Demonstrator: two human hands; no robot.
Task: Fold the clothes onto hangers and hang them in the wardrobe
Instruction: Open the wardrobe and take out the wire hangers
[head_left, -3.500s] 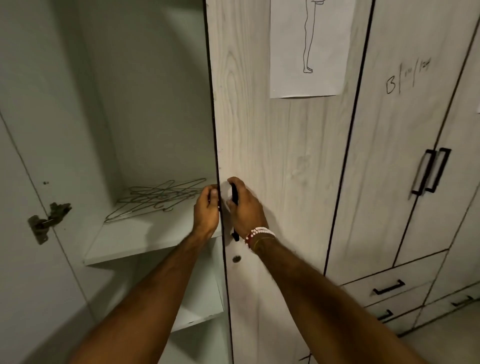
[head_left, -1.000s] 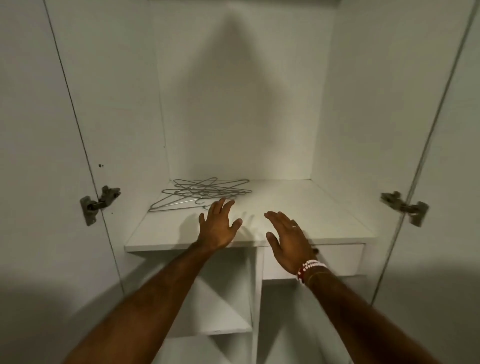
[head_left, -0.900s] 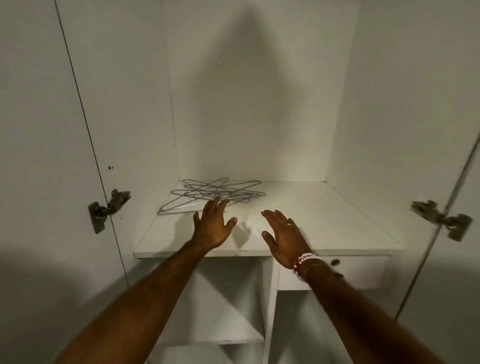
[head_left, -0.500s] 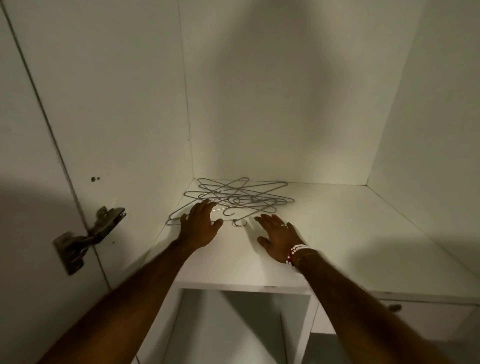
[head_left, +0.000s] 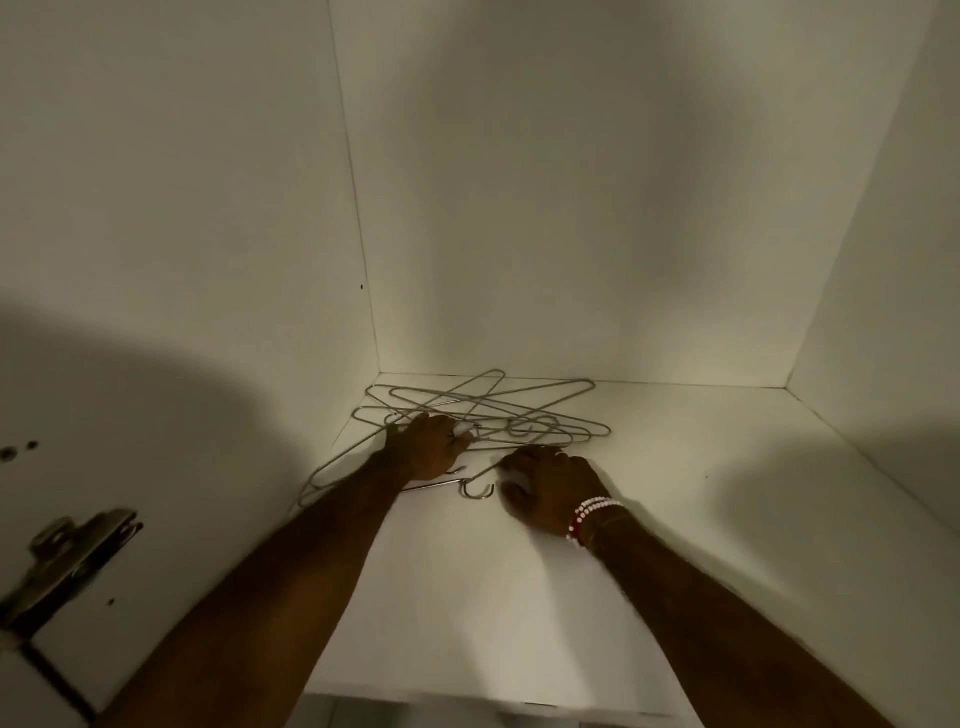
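Note:
A tangled pile of several thin wire hangers (head_left: 519, 410) lies on the white wardrobe shelf (head_left: 675, 493), in its back left corner. My left hand (head_left: 426, 447) rests on the left side of the pile, with its fingers curled over the wires. My right hand (head_left: 550, 488) is just right of it, palm down on the shelf. Its bent fingertips touch the neck of the nearest hanger, whose hook (head_left: 478, 491) lies between my two hands. No clothes are in view.
White wardrobe walls close in the shelf at the left, back and right. A metal door hinge (head_left: 67, 561) sticks out at the lower left. The shelf's front edge (head_left: 493, 701) runs along the bottom of the view.
Both hands have reached further back along the shelf. The left hand now lies on the hanger pile and the right hand touches the nearest hanger. The view has moved closer.

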